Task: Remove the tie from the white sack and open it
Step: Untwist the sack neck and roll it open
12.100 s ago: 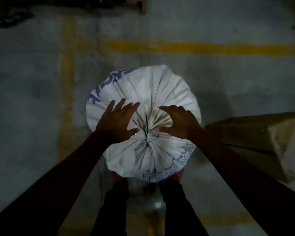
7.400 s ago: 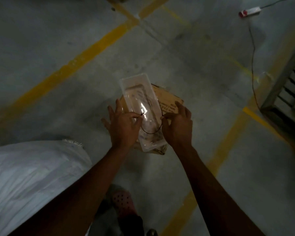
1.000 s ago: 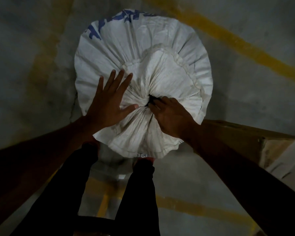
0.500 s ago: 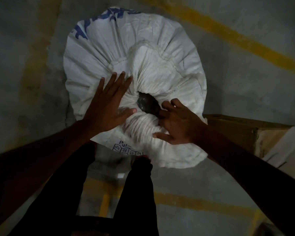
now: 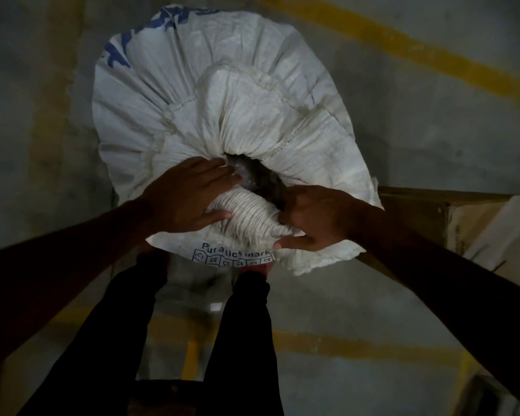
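The white woven sack (image 5: 246, 85) with blue print stands upright on the floor right in front of my legs. No tie is visible on it. Its gathered neck has parted into a dark opening (image 5: 257, 178) with something shiny inside. My left hand (image 5: 186, 199) lies on the left side of the neck, fingertips at the opening's edge. My right hand (image 5: 315, 217) grips the bunched near fabric (image 5: 246, 220) on the opening's right side, thumb below the folds.
A brown cardboard box (image 5: 433, 211) sits on the floor just right of the sack, under my right forearm. Yellow painted lines (image 5: 403, 49) cross the grey concrete floor. My dark-trousered legs (image 5: 243, 340) stand below the sack.
The sack's mouth has widened over the last second. My left hand slid from flat on the sack to the opening's left edge, while my right hand pulled the near folds toward me.
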`<state>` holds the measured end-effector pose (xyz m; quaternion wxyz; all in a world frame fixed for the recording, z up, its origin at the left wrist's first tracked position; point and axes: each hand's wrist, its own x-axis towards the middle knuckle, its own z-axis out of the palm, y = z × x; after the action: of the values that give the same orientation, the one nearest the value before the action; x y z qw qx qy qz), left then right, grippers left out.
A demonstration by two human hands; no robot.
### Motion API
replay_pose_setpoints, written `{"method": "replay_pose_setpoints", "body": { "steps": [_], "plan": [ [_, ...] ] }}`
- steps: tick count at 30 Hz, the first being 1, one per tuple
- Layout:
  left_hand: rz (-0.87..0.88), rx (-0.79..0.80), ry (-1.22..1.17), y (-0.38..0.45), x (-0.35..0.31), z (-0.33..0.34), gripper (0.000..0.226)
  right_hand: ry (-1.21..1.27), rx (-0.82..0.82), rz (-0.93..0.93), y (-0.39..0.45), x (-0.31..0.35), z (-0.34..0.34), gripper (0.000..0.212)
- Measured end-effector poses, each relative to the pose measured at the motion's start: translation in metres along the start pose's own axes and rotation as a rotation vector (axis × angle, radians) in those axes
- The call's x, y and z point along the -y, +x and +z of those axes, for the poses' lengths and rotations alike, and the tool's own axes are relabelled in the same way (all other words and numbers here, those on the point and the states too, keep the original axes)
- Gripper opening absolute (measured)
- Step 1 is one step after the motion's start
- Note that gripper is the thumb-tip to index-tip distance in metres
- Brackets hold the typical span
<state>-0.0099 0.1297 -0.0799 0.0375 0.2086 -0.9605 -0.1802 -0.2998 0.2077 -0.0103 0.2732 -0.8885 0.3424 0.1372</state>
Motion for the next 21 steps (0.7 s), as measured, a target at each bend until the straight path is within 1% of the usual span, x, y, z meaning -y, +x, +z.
{"method": "replay_pose_setpoints", "body": {
  "steps": [4,7,9,10,12,14,16,19,21],
  "plan": [
    [0.116,0.116,0.230,0.027,0.011,-0.012,0.079,0.071,-0.020,0.045,-0.011,-0.002,0.002,0.072],
    [0.146,0.185,0.314,0.033,0.013,-0.021,0.080,0.057,-0.007,0.076,-0.019,-0.003,0.007,0.069],
    [0.168,0.188,0.328,0.031,0.012,-0.024,0.079,-0.002,-0.059,0.086,-0.021,0.000,0.009,0.067],
    [0.187,0.177,0.317,0.029,0.012,-0.024,0.077,-0.031,-0.080,0.101,-0.022,0.002,0.010,0.067],
    [0.240,0.159,0.271,0.025,0.009,-0.025,0.071,-0.047,-0.079,0.140,-0.023,0.005,0.012,0.075],
    [0.290,0.153,0.228,0.020,0.004,-0.026,0.066,-0.003,-0.057,0.165,-0.023,0.008,0.012,0.082],
    [0.300,0.160,0.171,0.019,-0.005,-0.028,0.060,0.062,-0.007,0.176,-0.021,0.008,0.015,0.085],
    [0.240,0.195,0.010,0.016,-0.015,-0.033,0.051,0.132,0.036,0.163,-0.021,0.011,0.016,0.096],
    [0.160,0.212,-0.058,0.011,-0.018,-0.036,0.054,0.169,0.031,0.162,-0.024,0.012,0.016,0.095]
  ]
}}
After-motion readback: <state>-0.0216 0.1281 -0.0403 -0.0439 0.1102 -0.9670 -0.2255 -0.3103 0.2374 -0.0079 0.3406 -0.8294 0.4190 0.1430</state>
